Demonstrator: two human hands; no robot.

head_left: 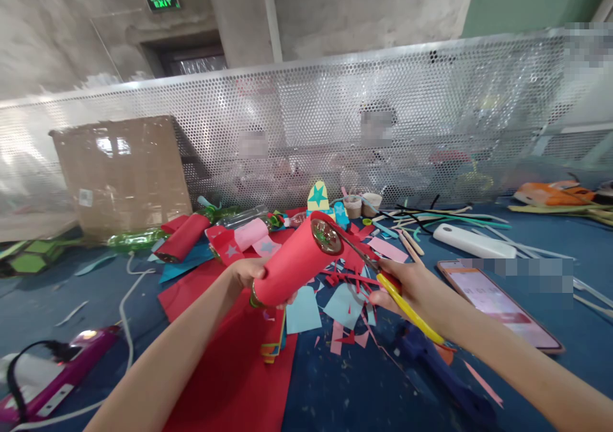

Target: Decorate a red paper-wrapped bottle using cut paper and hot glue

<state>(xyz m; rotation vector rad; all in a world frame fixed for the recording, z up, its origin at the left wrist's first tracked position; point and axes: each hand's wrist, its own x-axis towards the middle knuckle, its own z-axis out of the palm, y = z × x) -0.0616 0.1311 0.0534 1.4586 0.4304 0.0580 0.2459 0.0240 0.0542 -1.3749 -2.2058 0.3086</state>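
My left hand (248, 274) is wrapped round a bottle covered in red paper (294, 260), held tilted with its bottom facing up and right. The clear, greenish bottom shows inside the paper's rim. In my right hand (414, 285) are scissors with yellow handles (410, 312). Their blades reach toward the upper rim of the red paper; whether they are cutting it is hard to tell. Below my hands lie red sheets (230, 381), pale blue paper pieces (302, 309) and scattered scraps. A blue glue gun (445, 374) lies under my right forearm, partly hidden.
Another red-wrapped bottle (184, 237) lies at the left, near a cardboard box (124, 177). A purple power strip (62, 381) with cords sits front left. On the right are a phone (498, 304) and a white device (474, 242). A perforated metal panel (306, 132) stands behind.
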